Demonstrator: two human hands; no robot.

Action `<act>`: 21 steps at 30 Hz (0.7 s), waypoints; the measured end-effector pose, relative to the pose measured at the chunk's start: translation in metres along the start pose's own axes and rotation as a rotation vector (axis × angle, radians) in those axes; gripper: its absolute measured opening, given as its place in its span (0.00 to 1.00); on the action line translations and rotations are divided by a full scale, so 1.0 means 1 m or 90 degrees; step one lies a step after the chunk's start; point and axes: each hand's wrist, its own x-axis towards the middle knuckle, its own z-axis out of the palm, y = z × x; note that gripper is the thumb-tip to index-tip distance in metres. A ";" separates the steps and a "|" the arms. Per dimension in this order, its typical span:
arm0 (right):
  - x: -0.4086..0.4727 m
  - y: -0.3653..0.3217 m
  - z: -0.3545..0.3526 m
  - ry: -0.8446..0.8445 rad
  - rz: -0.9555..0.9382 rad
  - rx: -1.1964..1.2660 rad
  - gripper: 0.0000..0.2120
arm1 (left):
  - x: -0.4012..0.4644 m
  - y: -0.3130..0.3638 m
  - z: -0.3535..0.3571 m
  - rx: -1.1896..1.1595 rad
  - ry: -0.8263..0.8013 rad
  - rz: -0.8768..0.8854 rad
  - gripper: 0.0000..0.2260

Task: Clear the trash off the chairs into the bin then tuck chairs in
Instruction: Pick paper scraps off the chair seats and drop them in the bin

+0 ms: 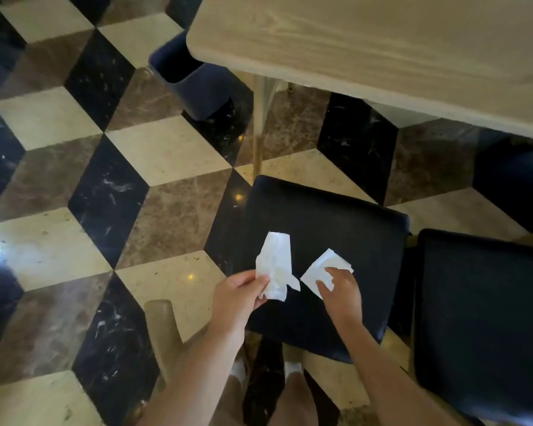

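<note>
A dark cushioned chair seat (326,229) stands below me, pulled out from the wooden table (366,50). My left hand (237,298) pinches a crumpled white tissue (276,265) and holds it just above the seat's near-left part. My right hand (340,295) has its fingers on a second white tissue (322,269), which looks still in contact with the seat. A dark blue bin (194,84) with an open top stands on the floor at the table's left corner.
A second dark chair seat (486,318) stands close on the right, and a third (517,186) sits partly under the table's edge. A beige chair back (163,330) is near my left arm. The tiled floor (90,179) stretches to the left.
</note>
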 end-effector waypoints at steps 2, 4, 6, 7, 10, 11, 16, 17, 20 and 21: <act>0.018 0.020 0.018 -0.023 -0.022 -0.099 0.21 | 0.003 -0.011 0.003 -0.008 0.013 0.002 0.04; 0.033 0.030 0.033 -0.019 -0.041 -0.161 0.23 | 0.006 -0.019 0.004 -0.013 0.019 -0.003 0.06; 0.042 0.037 0.046 -0.014 -0.056 -0.214 0.23 | 0.008 -0.026 0.005 -0.006 0.029 -0.009 0.06; 0.045 0.041 0.050 -0.014 -0.063 -0.243 0.23 | 0.009 -0.029 0.004 0.004 0.036 -0.010 0.05; 0.049 0.049 0.058 -0.012 -0.073 -0.327 0.22 | 0.009 -0.032 0.004 0.005 0.043 -0.017 0.05; 0.050 0.051 0.059 -0.007 -0.079 -0.324 0.20 | 0.009 -0.032 0.004 -0.002 0.041 -0.020 0.05; 0.053 0.045 0.051 -0.002 -0.112 -0.297 0.08 | 0.006 -0.031 0.007 -0.052 0.029 -0.024 0.07; 0.054 0.043 0.048 -0.008 -0.111 -0.299 0.09 | 0.004 -0.030 0.008 -0.061 0.025 -0.026 0.07; 0.052 0.031 0.031 -0.026 -0.098 -0.226 0.12 | -0.006 -0.022 0.009 -0.088 0.009 -0.029 0.07; 0.049 0.027 0.025 -0.031 -0.093 -0.206 0.13 | -0.012 -0.016 0.008 -0.087 0.004 -0.030 0.05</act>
